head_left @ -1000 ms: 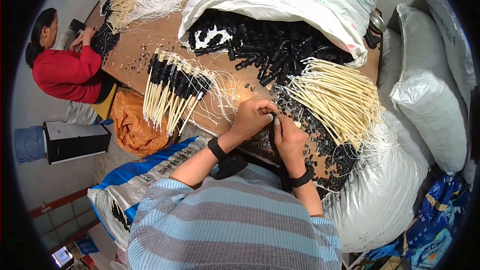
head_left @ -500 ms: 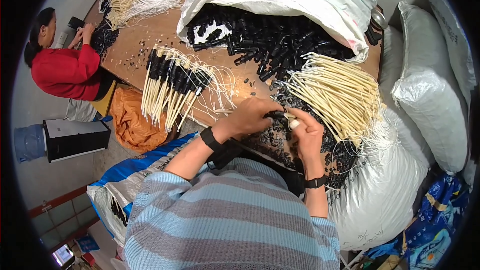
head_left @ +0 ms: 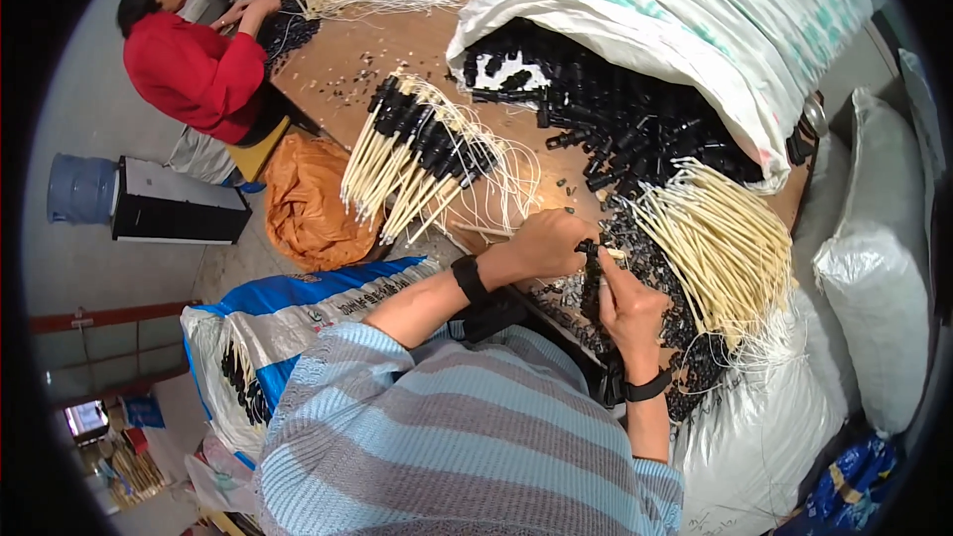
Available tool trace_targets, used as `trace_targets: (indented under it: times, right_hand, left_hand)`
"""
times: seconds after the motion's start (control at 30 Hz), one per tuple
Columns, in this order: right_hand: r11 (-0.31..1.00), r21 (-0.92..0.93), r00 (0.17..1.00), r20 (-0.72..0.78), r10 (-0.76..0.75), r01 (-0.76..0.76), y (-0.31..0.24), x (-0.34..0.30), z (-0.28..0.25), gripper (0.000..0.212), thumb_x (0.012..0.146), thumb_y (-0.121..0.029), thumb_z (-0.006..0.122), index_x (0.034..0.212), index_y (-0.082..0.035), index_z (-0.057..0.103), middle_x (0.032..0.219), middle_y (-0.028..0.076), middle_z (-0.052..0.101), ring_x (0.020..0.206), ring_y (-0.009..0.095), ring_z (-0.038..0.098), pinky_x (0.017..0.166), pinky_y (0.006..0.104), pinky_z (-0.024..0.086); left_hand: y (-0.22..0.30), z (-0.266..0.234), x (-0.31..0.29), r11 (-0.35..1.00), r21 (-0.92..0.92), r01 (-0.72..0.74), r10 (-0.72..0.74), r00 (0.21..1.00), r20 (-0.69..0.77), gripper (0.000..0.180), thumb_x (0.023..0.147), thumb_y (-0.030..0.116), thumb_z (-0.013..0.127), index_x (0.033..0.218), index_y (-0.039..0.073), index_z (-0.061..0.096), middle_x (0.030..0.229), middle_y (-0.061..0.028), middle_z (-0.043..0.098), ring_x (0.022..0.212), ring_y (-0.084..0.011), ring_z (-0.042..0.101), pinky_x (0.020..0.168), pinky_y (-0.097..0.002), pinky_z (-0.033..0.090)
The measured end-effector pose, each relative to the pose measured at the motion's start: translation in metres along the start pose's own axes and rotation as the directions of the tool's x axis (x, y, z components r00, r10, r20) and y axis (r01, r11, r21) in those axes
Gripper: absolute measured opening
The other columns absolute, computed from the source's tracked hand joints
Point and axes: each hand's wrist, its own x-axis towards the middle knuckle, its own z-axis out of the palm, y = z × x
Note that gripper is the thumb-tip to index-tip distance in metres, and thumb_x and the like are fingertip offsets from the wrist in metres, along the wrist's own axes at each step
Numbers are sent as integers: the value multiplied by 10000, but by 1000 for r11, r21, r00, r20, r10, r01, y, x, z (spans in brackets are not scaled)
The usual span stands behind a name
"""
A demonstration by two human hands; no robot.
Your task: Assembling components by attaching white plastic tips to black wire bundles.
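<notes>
My left hand [head_left: 544, 246] and my right hand [head_left: 635, 310] meet over the near edge of the table. Both are closed, their fingertips round a small black plastic fitting [head_left: 588, 247] with a cream piece [head_left: 616, 254] sticking out at its right. The fingers cover most of the fitting. Just right of the hands lies a thick bundle of cream tubes [head_left: 730, 248] with white wires at its near end. To the left, a second bundle of cream tubes [head_left: 405, 174] carries black fittings at its far end. Small black plastic pieces [head_left: 685, 337] are heaped beneath and beside my right hand.
A large white woven sack [head_left: 675, 10] spills black fittings [head_left: 635, 109] onto the brown table [head_left: 382, 45]. Stuffed sacks [head_left: 874, 278] stand at the right. Across the table's left end sits a person in red [head_left: 194, 65]. An orange sack [head_left: 313, 203] lies on the floor at left.
The view has turned, so table, bundles and sack appear farther right and lower. My hands stay together at the black fitting, and the right hand's fingers have changed their hold.
</notes>
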Motion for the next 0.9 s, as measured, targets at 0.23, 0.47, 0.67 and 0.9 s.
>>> trace_targets:
  times: [0.23, 0.47, 0.67, 0.9]
  right_hand:
    - [572, 620, 827, 254, 501, -537, -23, 35, 11, 115, 811, -20, 706, 885, -4, 620, 573, -66, 361, 537, 32, 311, 492, 219, 268]
    - [917, 354, 917, -275, 291, -184, -31, 55, 22, 262, 867, -19, 650, 1129, -29, 658, 911, 35, 679, 756, 81, 595, 579, 197, 456]
    - [987, 147, 998, 8, 66, -66, -37, 50, 23, 234, 785, -96, 714, 1011, -42, 687, 919, 127, 685, 840, 302, 660, 751, 351, 516]
    - [943, 12, 932, -153, 329, -331, 19, 15, 3, 180, 751, -81, 727, 925, -44, 697, 842, 143, 670, 793, 325, 640, 686, 371, 490]
  left_hand:
    - [12, -28, -17, 947, 251, -202, 213, 977, -13, 344, 640, 84, 657, 982, 53, 629, 761, -100, 627, 655, -294, 639, 552, -392, 487]
    - [-28, -87, -24, 908, 403, -115, 286, 873, -395, 266, 659, 72, 619, 922, 93, 656, 793, -61, 636, 756, -269, 634, 716, -406, 471]
    - [-65, -148, -35, 652, 613, 446, 120, 738, -664, 501, 615, 92, 691, 1107, 69, 601, 1256, -116, 507, 1228, -310, 409, 1055, -534, 226]
    - [-43, -60, 29, 969, 204, -137, 194, 936, -293, 360, 707, 91, 620, 1061, 39, 666, 1088, -163, 648, 1053, -354, 579, 919, -421, 471]
